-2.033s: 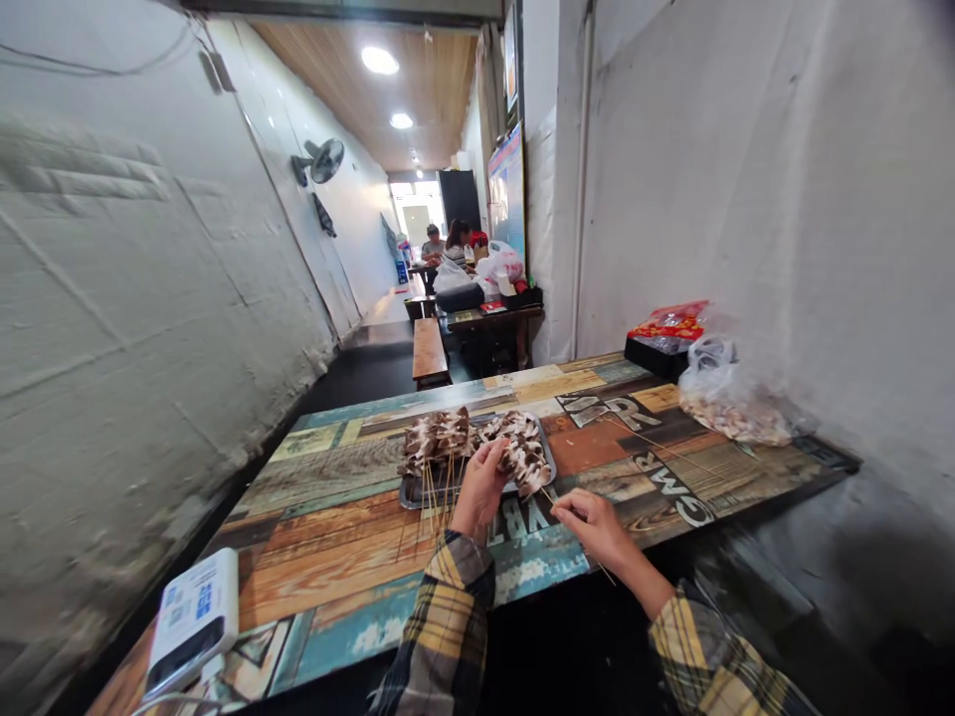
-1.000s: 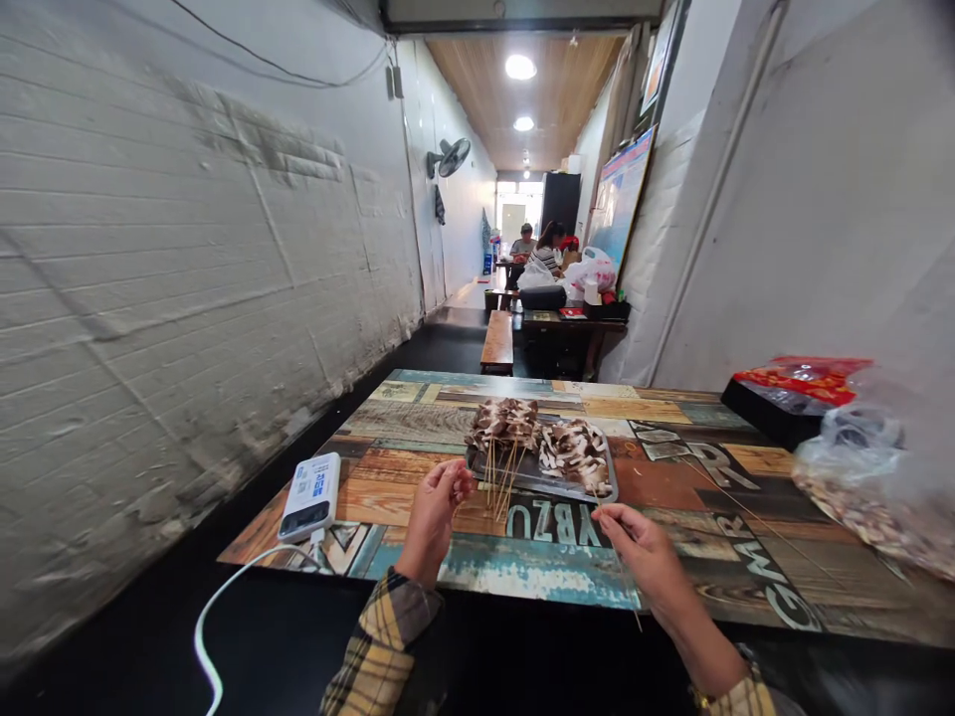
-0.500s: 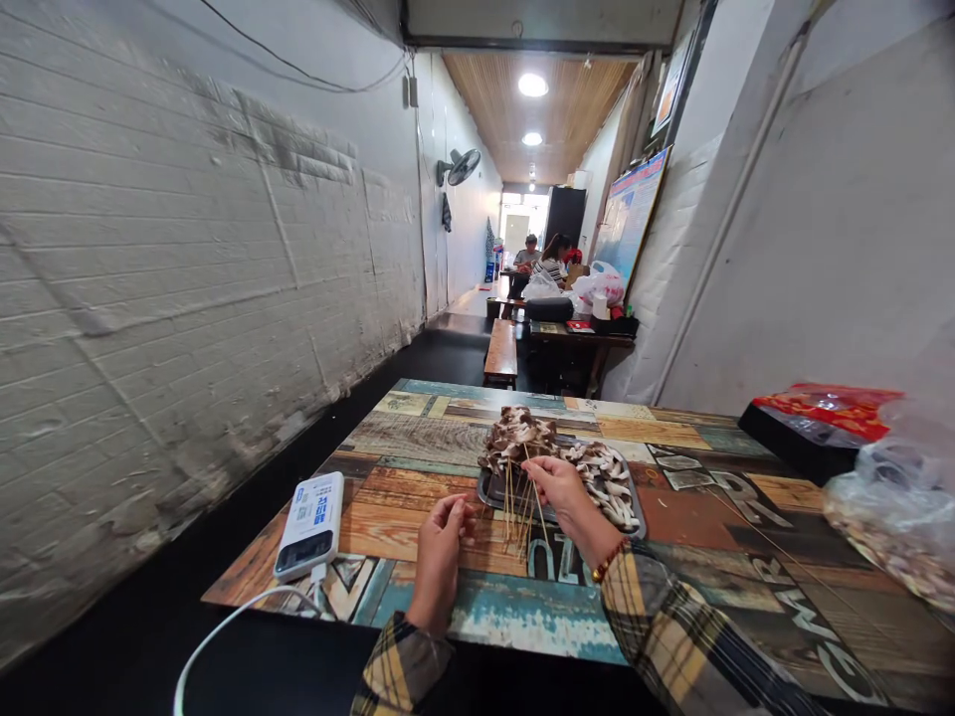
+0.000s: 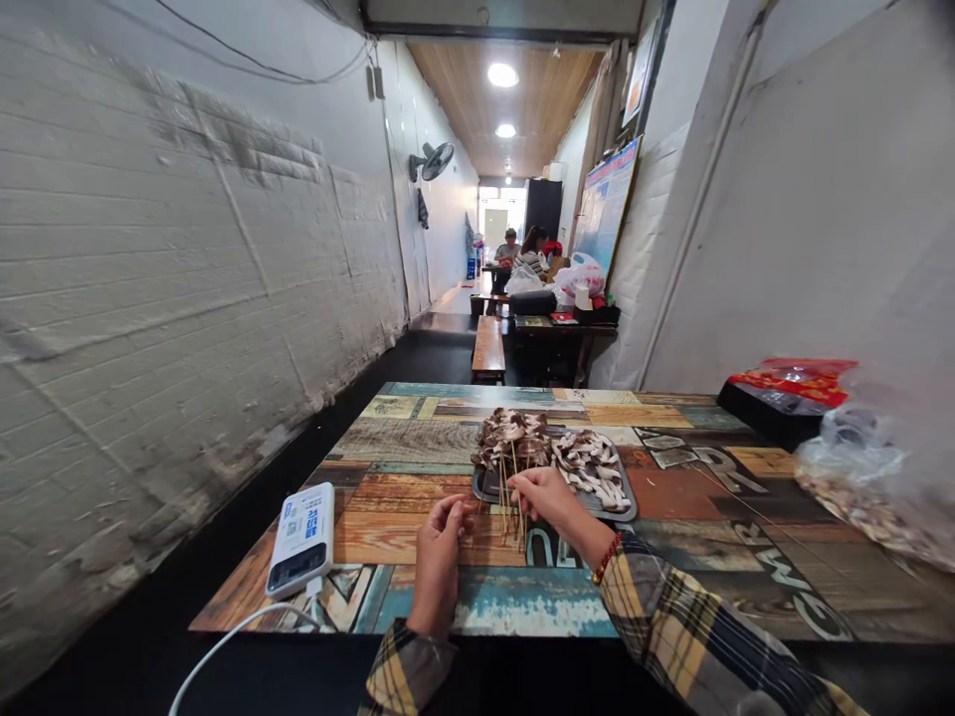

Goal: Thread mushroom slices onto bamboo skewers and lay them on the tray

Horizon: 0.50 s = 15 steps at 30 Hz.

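Note:
A dark tray (image 4: 625, 514) on the table carries loose strips of sliced mushroom (image 4: 597, 472) on its right side. On its left side lie threaded mushroom skewers (image 4: 513, 435), their bamboo sticks pointing toward me. My right hand (image 4: 548, 499) is over the tray's near edge, thumb and fingers pinched on a bamboo skewer (image 4: 512, 459) among the other sticks. My left hand (image 4: 442, 542) hovers left of the sticks, fingers curled and thumb against them. Whether anything small is inside it is hidden.
A white power bank (image 4: 302, 537) with a cable lies at the table's left edge. On the right are a black box with a red package (image 4: 795, 383) and a clear plastic bag (image 4: 858, 467) of mushrooms. A bench (image 4: 489, 345) and two people are farther back.
The view has shifted slightly to the right. My right hand has moved a little down and left with the skewer, beside the other sticks. My left hand has barely moved.

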Motion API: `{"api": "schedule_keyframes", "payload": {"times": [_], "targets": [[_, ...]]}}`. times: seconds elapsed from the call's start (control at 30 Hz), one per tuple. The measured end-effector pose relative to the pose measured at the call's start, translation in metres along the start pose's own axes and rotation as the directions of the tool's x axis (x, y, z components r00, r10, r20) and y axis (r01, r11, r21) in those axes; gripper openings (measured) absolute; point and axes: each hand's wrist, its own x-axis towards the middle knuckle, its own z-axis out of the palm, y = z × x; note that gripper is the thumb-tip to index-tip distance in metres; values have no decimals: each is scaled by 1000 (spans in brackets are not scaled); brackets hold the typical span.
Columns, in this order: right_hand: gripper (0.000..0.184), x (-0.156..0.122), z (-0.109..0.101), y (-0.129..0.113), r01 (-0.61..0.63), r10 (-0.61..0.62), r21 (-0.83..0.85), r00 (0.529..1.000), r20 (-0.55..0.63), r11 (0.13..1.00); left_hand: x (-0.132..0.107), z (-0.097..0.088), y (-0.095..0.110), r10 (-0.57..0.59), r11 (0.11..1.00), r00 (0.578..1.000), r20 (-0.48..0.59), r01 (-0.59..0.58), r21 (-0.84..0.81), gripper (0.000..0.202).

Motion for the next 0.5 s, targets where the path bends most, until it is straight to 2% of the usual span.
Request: {"api": "schedule_keyframes", "payload": {"times": [0.13, 0.27, 0.4, 0.5], "targets": [[31, -12, 3, -5, 79, -72, -165, 996, 49, 983, 2, 0, -3, 59, 993, 998, -3, -59, 101, 49], [31, -6, 8, -18, 128, -126, -317, 992, 27, 940, 1, 6, -2, 165, 955, 985, 41, -170, 244, 47], [29, -3, 9, -29, 140, -148, -459, 989, 20, 877, -4, 13, 3, 177, 922, 977, 118, -207, 328, 45], [35, -14, 4, -32, 169, -190, -537, 982, 17, 827, -6, 17, 8, 186, 912, 975, 119, -217, 348, 45]]}}
